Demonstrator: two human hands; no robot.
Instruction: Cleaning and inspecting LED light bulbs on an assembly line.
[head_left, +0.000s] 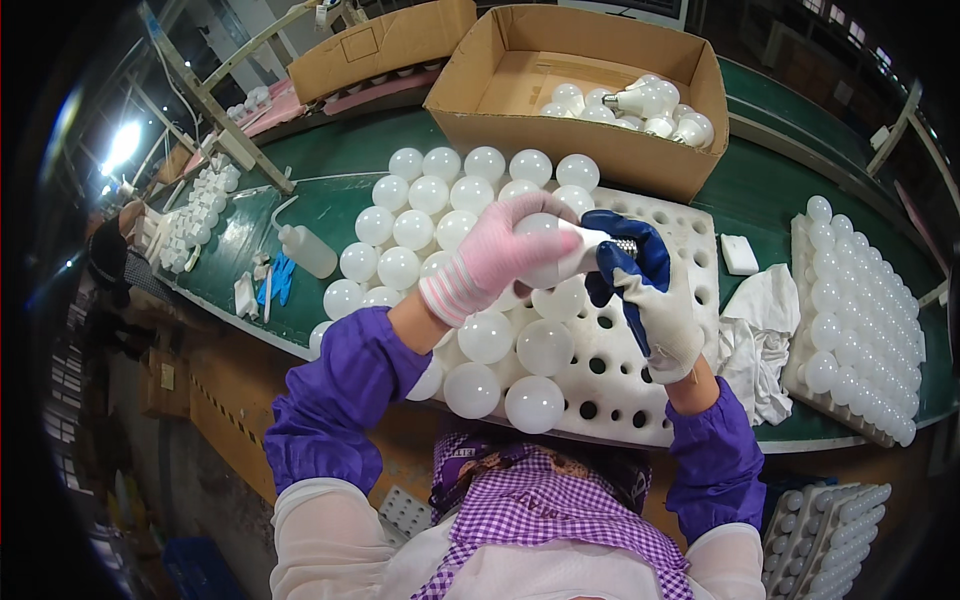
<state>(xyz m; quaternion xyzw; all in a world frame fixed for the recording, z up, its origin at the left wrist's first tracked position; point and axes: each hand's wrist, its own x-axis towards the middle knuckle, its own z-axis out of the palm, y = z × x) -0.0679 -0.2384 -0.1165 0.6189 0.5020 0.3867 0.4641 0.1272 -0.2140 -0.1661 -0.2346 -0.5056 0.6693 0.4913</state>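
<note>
A white light bulb (571,262) with a silver screw base is held up between my two hands, over a white foam tray. My left hand (500,250), in a pink glove with a striped cuff, wraps round the bulb's globe. In a white glove with dark blue coated fingers, my right hand (645,280) grips the bulb's neck near the metal base. Below, the foam tray (627,392) carries rows of round white bulbs (472,390) on its left side. Bare holes show on its right side.
A cardboard box (575,140) holding loose bulbs stands behind the tray on the green table. To the right lie a white block (739,255), a white cloth (758,335) and another full bulb tray (862,325). Leftward are a squeeze bottle (308,252) and blue gloves (276,279).
</note>
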